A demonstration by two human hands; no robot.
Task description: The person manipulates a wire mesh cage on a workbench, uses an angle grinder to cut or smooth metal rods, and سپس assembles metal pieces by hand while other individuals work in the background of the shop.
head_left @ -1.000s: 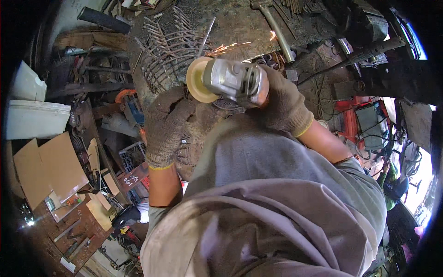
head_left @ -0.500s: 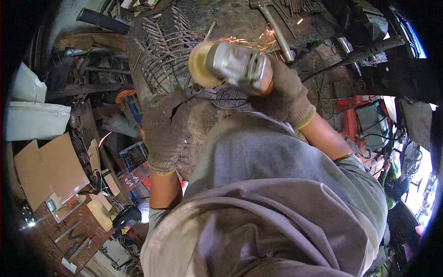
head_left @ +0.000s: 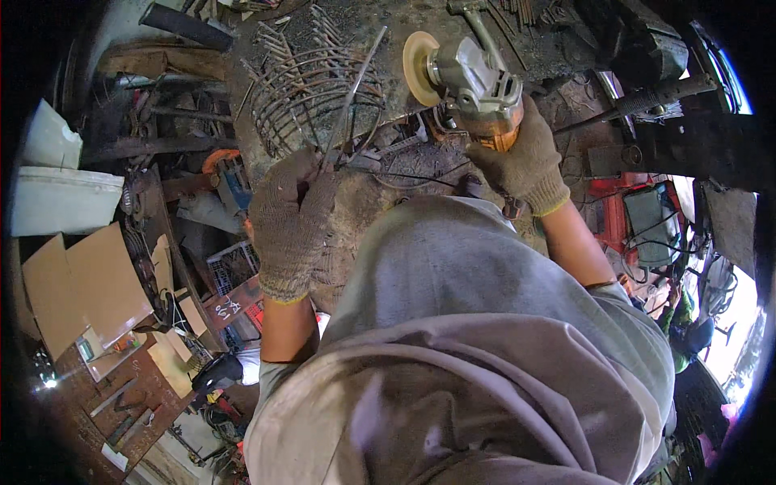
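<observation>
In a brown knitted glove, my left hand (head_left: 291,222) is closed around the lower end of a thin metal rod (head_left: 352,95). The rod slants up and away to the right, passing over several curved metal bars (head_left: 299,97) on the worktable. My right hand (head_left: 525,162), gloved alike, grips the orange body of an angle grinder (head_left: 481,85). Its yellowish disc (head_left: 420,69) faces left, held apart from the rod. No sparks show. The fingertips of my left hand are partly hidden by the glove's own folds.
A hammer-like metal tool (head_left: 477,20) lies behind the grinder on the dark worktable (head_left: 404,16). At left are an orange and blue power tool (head_left: 229,182), cardboard (head_left: 93,291) and a white container (head_left: 65,202). A red frame (head_left: 612,218) stands at right, with a person (head_left: 687,327) beyond it.
The grinder has moved right, away from the rod, and turned more upright. Sparks that flew beside it are gone. The rod, earlier mostly behind the disc, now shows along its length.
</observation>
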